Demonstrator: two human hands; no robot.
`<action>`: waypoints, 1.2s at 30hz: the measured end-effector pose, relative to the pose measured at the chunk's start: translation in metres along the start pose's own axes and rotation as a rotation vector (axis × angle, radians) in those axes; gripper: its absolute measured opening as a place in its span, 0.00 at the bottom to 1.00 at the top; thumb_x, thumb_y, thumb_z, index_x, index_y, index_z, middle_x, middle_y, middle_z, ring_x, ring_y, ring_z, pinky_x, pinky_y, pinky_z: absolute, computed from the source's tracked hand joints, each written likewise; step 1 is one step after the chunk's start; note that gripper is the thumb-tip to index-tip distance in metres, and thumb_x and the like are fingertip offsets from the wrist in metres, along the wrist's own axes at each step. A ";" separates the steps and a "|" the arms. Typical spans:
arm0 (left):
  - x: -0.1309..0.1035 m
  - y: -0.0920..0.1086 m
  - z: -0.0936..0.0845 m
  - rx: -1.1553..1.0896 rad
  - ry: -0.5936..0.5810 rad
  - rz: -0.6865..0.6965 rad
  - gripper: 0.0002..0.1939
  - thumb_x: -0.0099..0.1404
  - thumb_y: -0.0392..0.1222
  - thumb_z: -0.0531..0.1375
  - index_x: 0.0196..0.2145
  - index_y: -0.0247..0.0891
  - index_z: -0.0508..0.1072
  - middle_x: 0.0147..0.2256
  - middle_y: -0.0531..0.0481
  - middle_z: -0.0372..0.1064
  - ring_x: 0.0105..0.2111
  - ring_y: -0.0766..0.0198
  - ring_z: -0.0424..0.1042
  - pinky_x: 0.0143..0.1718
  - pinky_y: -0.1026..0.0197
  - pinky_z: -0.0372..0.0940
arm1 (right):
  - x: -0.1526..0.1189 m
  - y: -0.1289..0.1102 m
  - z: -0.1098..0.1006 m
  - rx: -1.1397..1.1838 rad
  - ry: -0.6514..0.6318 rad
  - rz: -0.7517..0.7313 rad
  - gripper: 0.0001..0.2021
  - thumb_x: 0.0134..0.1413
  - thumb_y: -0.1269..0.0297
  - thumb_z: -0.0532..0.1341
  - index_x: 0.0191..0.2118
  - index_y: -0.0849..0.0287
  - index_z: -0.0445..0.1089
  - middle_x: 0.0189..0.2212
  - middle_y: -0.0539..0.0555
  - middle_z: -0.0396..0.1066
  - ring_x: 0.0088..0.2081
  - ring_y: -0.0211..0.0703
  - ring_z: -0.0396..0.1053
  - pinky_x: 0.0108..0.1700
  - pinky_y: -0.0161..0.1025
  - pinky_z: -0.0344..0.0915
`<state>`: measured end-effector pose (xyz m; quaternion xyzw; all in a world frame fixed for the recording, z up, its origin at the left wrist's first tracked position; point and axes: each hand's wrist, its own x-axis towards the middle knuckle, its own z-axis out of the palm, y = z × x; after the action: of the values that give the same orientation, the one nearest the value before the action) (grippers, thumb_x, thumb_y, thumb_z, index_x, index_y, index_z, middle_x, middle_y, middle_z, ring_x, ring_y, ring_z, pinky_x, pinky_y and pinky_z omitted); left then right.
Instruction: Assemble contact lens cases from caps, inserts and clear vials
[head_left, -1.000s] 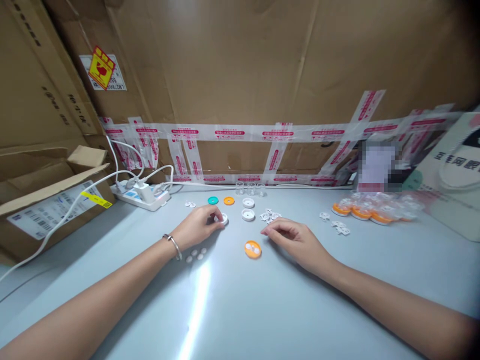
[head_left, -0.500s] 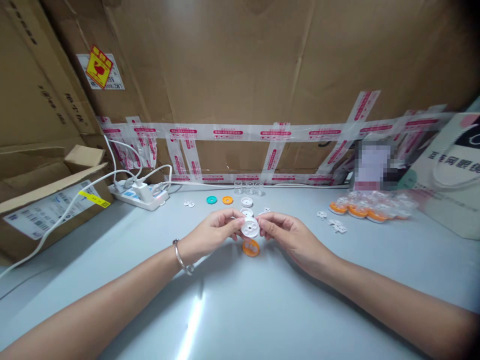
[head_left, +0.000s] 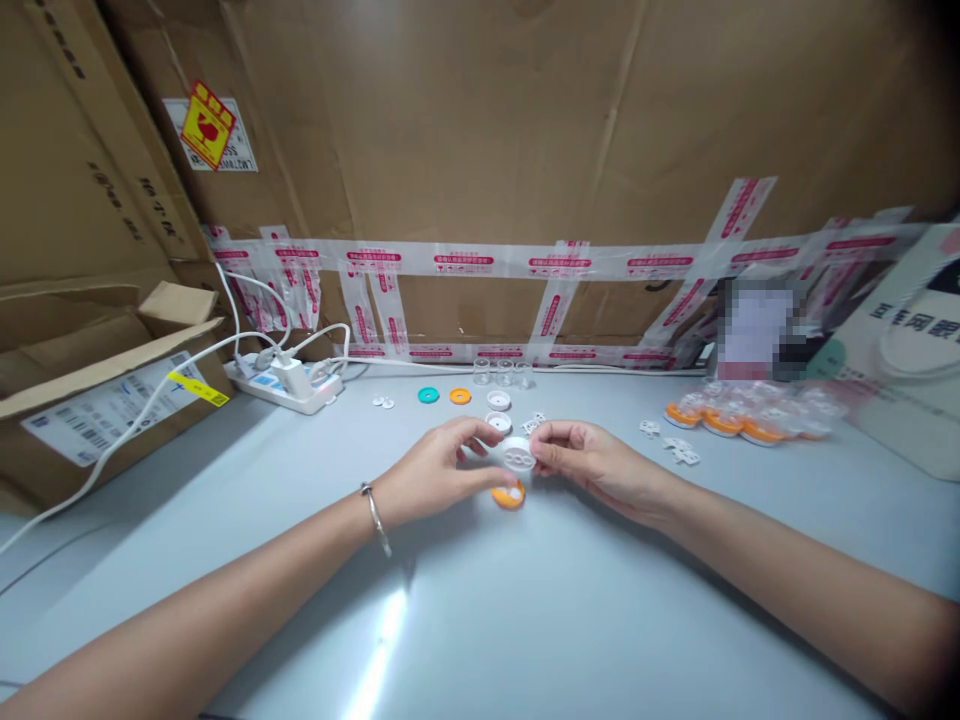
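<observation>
Between thumb and fingers, my right hand (head_left: 581, 460) pinches a round white plastic disc (head_left: 517, 455) by its right edge, over the middle of the table. My left hand (head_left: 450, 465) has its thumb and fingers spread beside the disc's left side, apparently off it. Under the disc lies an orange ring-shaped piece (head_left: 508, 496) with something pale inside; the left thumb tip partly covers it. Two white round cups (head_left: 498, 401) stand just beyond the hands. A teal ring (head_left: 428, 396) and an orange ring (head_left: 460, 397) lie farther back to the left.
Clear cylinders (head_left: 502, 373) stand at the back. Small white parts (head_left: 681, 451) and bagged orange-and-white pieces (head_left: 750, 420) lie right. A white power strip (head_left: 289, 388) with cables and an open cardboard box (head_left: 120, 390) are left. A large carton (head_left: 450, 130) walls the back.
The left hand has let go of the white disc and opened its fingers. In the right hand the disc has tilted to a flatter pose. The view has shifted slightly.
</observation>
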<state>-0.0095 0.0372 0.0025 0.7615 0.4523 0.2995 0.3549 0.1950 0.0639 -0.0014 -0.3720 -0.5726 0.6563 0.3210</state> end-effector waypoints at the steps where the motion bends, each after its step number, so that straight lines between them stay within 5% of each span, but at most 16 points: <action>1: -0.002 -0.002 -0.001 0.050 -0.018 -0.009 0.23 0.51 0.51 0.64 0.42 0.38 0.68 0.43 0.47 0.66 0.41 0.60 0.65 0.40 0.59 0.61 | 0.001 0.001 -0.002 0.028 0.011 0.012 0.11 0.41 0.60 0.67 0.28 0.62 0.69 0.25 0.47 0.67 0.29 0.33 0.63 0.37 0.35 0.58; 4: -0.004 -0.008 0.001 0.159 -0.059 0.016 0.27 0.46 0.52 0.66 0.42 0.39 0.67 0.42 0.47 0.64 0.43 0.58 0.63 0.44 0.56 0.60 | 0.002 0.004 -0.006 0.125 0.034 0.067 0.11 0.38 0.62 0.68 0.27 0.62 0.68 0.26 0.48 0.68 0.30 0.34 0.65 0.40 0.36 0.59; 10: -0.003 -0.011 0.014 0.232 -0.006 0.024 0.18 0.50 0.50 0.64 0.36 0.39 0.68 0.39 0.49 0.63 0.42 0.58 0.63 0.45 0.55 0.58 | 0.002 0.008 -0.004 0.126 -0.005 0.076 0.11 0.39 0.63 0.68 0.28 0.61 0.68 0.25 0.47 0.67 0.31 0.34 0.64 0.39 0.35 0.58; 36: -0.002 -0.017 0.020 0.193 0.071 0.008 0.18 0.48 0.52 0.64 0.33 0.38 0.71 0.37 0.48 0.65 0.41 0.57 0.64 0.45 0.55 0.58 | -0.005 0.009 0.012 -0.541 0.080 -0.142 0.08 0.47 0.59 0.60 0.29 0.58 0.68 0.28 0.50 0.70 0.33 0.41 0.66 0.36 0.38 0.62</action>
<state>-0.0028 0.0356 -0.0230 0.7830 0.4881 0.2827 0.2624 0.1871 0.0523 -0.0087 -0.4287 -0.7383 0.4404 0.2777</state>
